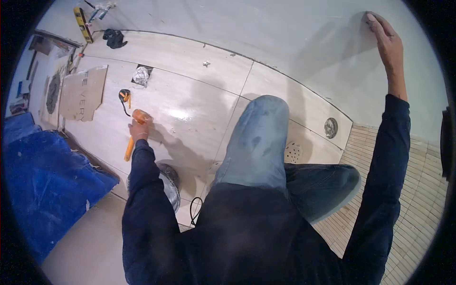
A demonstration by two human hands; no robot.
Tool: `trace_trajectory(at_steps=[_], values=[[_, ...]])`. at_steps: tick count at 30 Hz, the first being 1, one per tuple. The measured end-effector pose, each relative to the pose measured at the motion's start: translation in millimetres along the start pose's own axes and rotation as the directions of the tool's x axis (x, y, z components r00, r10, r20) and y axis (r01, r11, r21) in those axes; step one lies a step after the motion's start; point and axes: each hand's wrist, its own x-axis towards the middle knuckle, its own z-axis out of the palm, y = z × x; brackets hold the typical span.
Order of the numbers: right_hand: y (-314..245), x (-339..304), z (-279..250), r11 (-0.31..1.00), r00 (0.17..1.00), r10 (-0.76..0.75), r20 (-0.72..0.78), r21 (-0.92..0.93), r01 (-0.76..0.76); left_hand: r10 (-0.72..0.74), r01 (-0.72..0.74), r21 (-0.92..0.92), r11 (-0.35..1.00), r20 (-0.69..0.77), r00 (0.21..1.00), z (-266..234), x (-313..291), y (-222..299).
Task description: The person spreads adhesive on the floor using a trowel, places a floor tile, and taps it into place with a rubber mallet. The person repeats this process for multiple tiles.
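Observation:
My left hand is closed around a mallet with an orange head and a yellow-orange handle, low over the pale floor tiles. Just beyond it lies a black and orange tape measure. Up at the far right, my right hand is raised to the pale wall, its fingers bent and drawn together near the surface. Whatever those fingertips may hold is too small to make out.
A cardboard sheet and a blue tarp lie at left. A yellow spirit level leans near a black crumpled bag. White wrapping fills a square floor opening. Round drains and narrow strip tiles are at right.

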Motion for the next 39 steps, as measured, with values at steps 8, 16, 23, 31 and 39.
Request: trace_trajectory(at_steps=[8,16,23,31,39], values=[[-25.3,-16.7,3.7,0.985,0.987,0.013,0.162,-0.174,0.016,-0.219,0.145,0.282,0.949,0.253,0.942,-11.4,-2.4,-5.5],[-15.5,-15.9,-3.9,0.977,0.975,-0.025,0.219,-0.200,0.070,-0.187,0.137,0.211,0.968,0.238,0.953,1.6,10.0,-9.9],[-48.8,-24.3,3.9,0.977,0.978,-0.061,0.201,-0.191,0.100,0.136,-0.133,-0.025,0.991,0.176,0.975,-32.4,-21.5,96.2],[3.7,-28.3,40.1,0.971,0.975,0.072,0.211,-0.237,-0.020,0.502,0.245,-0.877,0.413,0.444,0.742,-93.1,-76.3,346.2],[47.0,-271.5,189.5,0.750,0.513,0.412,0.753,0.040,-0.661,0.737,0.729,-0.630,0.270,0.622,0.265,-14.5,-205.0,475.8]])
